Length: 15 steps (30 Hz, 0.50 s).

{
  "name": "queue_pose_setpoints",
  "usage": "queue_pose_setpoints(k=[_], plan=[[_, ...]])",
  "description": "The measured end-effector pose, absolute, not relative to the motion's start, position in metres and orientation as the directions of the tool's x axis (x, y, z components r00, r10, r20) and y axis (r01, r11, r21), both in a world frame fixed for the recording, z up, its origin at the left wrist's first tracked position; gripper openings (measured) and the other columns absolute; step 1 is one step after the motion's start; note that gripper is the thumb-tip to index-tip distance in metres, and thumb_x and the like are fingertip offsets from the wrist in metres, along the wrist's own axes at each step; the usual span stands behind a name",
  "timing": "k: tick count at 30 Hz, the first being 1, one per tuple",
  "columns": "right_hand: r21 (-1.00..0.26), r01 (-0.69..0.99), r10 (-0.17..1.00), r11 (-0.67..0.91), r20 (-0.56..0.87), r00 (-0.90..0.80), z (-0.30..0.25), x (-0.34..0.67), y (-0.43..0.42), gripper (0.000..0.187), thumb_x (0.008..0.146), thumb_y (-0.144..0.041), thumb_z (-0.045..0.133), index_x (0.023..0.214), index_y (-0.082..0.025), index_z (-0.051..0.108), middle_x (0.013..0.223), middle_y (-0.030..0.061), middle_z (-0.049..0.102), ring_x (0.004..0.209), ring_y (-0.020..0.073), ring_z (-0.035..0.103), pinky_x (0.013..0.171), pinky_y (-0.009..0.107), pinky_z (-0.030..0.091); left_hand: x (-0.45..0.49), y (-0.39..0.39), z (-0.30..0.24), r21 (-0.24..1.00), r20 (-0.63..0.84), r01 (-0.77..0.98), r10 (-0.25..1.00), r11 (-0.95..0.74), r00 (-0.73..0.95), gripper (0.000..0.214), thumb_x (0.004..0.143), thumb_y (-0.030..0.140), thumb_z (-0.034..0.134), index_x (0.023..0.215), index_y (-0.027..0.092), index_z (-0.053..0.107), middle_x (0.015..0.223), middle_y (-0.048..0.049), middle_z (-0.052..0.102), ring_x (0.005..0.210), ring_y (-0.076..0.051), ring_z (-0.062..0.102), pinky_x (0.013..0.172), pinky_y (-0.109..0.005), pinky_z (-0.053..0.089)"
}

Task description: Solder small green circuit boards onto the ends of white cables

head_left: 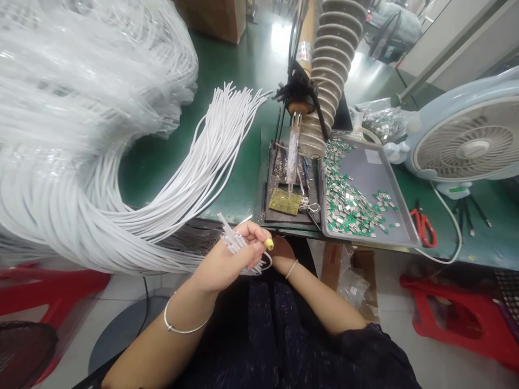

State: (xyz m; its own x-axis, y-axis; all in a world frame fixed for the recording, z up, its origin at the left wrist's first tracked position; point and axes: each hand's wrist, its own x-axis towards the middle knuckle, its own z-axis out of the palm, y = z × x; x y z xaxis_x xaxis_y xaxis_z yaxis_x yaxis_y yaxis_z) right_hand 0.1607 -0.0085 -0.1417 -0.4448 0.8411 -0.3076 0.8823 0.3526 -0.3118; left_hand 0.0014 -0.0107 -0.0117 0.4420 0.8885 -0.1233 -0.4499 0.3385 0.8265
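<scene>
My left hand [231, 254] is closed around several white cables [230, 233], whose stripped ends show small reddish tips above the fingers. Something yellow, like a finger cot [268, 244], covers one fingertip of this hand. A loop of cable curves out just below it. Partly behind the left hand, at the table's front edge, is my right hand [281, 251]; its fingers are hidden. Straight ahead, a soldering iron [292, 151] hangs in a stand, tip down over a yellowish sponge [285, 201].
A thick bundle of white cables [194, 162] spreads across the left, partly under clear plastic. Right of the iron lies a grey tray [377, 156] of small green-and-metal connectors [351, 202]. Beyond are red-handled scissors [424, 227], a fan [470, 140] and a ribbed hose [334, 65].
</scene>
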Motion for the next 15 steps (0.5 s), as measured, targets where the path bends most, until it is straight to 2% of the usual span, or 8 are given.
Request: queue_pose_setpoints(k=[3, 7, 12, 15], plan=[[-0.298, 0.91, 0.894, 0.287, -0.257, -0.366, -0.14, 0.165, -0.02, 0.025, 0.091, -0.025, 0.047, 0.112, -0.015, 0.056, 0.114, 0.0106, 0.058, 0.103, 0.0206, 0.057, 0.088, 0.038, 0.048, 0.001, -0.012, -0.01, 0.832, -0.126, -0.445, 0.895, 0.33, 0.429, 0.009, 0.076, 0.021, 0.064, 0.077, 0.017, 0.056, 0.072, 0.0002, 0.057, 0.045, -0.004, 0.039, 0.04, -0.019, 0.028], [-0.32, 0.915, 0.918, 0.248, -0.225, -0.327, -0.137, 0.171, -0.034, 0.028, 0.092, -0.019, 0.038, 0.113, -0.016, 0.058, 0.116, 0.0129, 0.059, 0.109, 0.0211, 0.054, 0.094, 0.032, 0.043, 0.002, -0.013, -0.007, 0.84, -0.153, -0.421, 0.895, 0.341, 0.419, 0.011, 0.075, 0.021, 0.065, 0.077, 0.016, 0.055, 0.07, -0.0011, 0.061, 0.043, -0.004, 0.04, 0.039, -0.018, 0.027], [-0.356, 0.904, 0.903, 0.238, -0.262, -0.341, -0.149, 0.171, -0.035, 0.023, 0.091, -0.02, 0.043, 0.106, -0.016, 0.06, 0.104, 0.0098, 0.063, 0.093, 0.0183, 0.061, 0.08, 0.03, 0.05, 0.002, -0.011, -0.007, 0.828, -0.133, -0.448, 0.895, 0.336, 0.426, 0.014, 0.073, 0.02, 0.068, 0.077, 0.016, 0.054, 0.077, -0.0034, 0.065, 0.043, -0.003, 0.042, 0.039, -0.018, 0.027], [-0.385, 0.891, 0.891, 0.242, -0.276, -0.361, -0.157, 0.17, -0.034, 0.022, 0.09, -0.028, 0.049, 0.106, -0.016, 0.058, 0.101, 0.0057, 0.063, 0.086, 0.0153, 0.062, 0.076, 0.033, 0.052, -0.002, -0.017, -0.009, 0.838, -0.137, -0.422, 0.882, 0.347, 0.452, 0.012, 0.077, 0.022, 0.065, 0.079, 0.017, 0.054, 0.073, -0.0024, 0.064, 0.043, -0.004, 0.041, 0.04, -0.017, 0.026]])
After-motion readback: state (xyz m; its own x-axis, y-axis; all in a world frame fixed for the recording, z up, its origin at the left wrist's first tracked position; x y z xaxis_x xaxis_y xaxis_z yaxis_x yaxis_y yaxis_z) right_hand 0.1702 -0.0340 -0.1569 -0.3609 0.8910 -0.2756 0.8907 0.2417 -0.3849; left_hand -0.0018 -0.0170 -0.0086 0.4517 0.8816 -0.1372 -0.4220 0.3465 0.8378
